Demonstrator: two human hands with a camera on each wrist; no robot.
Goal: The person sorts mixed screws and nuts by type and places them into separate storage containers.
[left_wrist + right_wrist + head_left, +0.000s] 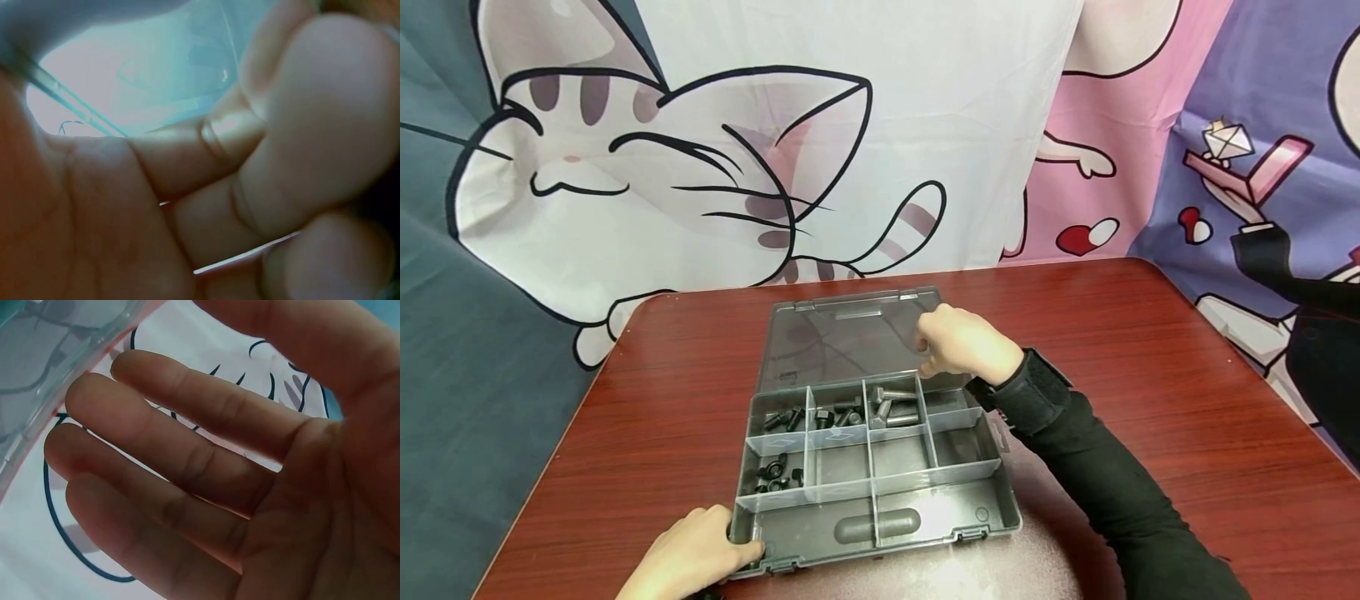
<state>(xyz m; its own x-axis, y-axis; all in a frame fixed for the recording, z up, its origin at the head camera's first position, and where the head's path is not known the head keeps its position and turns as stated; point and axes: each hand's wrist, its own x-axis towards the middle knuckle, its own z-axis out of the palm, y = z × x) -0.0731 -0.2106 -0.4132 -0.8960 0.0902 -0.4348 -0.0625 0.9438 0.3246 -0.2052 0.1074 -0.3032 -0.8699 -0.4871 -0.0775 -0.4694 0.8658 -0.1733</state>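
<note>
A grey see-through compartment box (936,477) lies on the table with its hinged lid (835,342) laid back flat behind it. My left hand (692,546) grips the box's front left corner, thumb over the wall; the left wrist view shows its curled fingers (212,219) close up. Above the right side of the lid hovers my right hand (966,343), holding nothing, its fingers (175,462) loosely bent and slightly apart. Black bolts (785,419), more dark bolts (842,415), silver bolts (895,410) and black nuts (775,473) lie in separate compartments.
The reddish-brown wooden table (647,433) extends on both sides of the box. A printed cloth (970,125) with cartoon figures hangs along the table's back edge and right side. My right forearm, in a black sleeve (1120,500), crosses the table's right part.
</note>
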